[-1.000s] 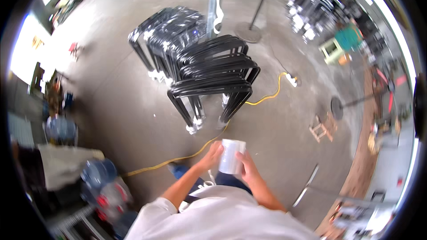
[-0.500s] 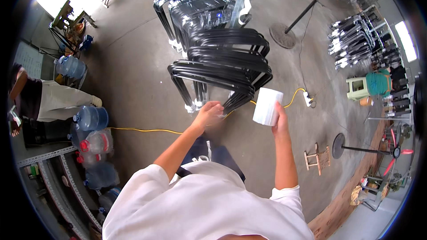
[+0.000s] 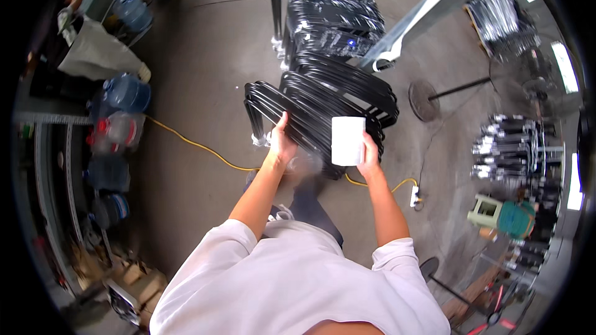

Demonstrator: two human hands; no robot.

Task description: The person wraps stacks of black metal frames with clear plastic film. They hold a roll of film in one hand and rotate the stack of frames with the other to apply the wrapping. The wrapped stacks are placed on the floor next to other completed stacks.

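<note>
My right hand (image 3: 370, 156) is wrapped round a white roll of stretch film (image 3: 348, 141), held upright over the near right part of a stack of bent black metal tube frames (image 3: 316, 99). At the near left edge of the stack is my left hand (image 3: 282, 146), its thumb pointing up beside the tubes and its other fingers partly hidden. Hazy clear film (image 3: 303, 162) shows just below and right of this hand, seemingly held in its fingers. White wrapping covers the tube ends low on the left.
More black frames bundled in shiny film (image 3: 335, 18) stand behind. A grey metal post (image 3: 428, 12) rises beside them. A yellow cable (image 3: 198, 150) crosses the floor to a white power strip (image 3: 415, 196). Water bottles (image 3: 127, 93) and another person (image 3: 99, 49) are left; a fan base (image 3: 424, 100) is right.
My view has turned to the right. The roll has moved left, in over the stack. My left hand has moved up against the stack's left edge, its thumb now raised.
</note>
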